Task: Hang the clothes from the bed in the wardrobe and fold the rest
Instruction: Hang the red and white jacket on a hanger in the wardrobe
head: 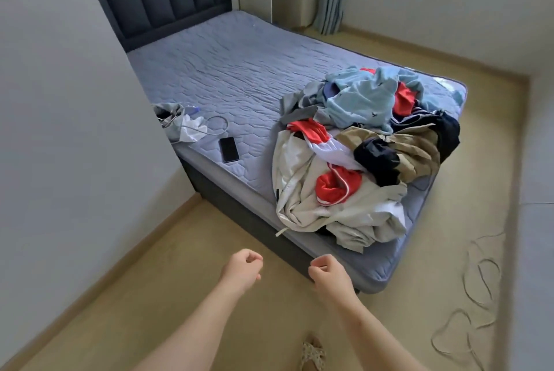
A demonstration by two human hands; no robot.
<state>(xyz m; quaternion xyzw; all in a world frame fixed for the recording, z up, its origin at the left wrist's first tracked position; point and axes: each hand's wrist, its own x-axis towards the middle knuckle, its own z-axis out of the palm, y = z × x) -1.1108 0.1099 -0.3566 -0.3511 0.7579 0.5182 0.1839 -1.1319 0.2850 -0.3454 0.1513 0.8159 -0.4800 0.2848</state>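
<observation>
Clothes [359, 154] heaped at bed's [227, 71] foot corner, within reach; left hand [242, 268] and right hand [328, 273] curled, empty.

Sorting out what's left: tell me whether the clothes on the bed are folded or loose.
Loose: the clothes lie in one crumpled, tangled heap at the bed's foot.
</observation>
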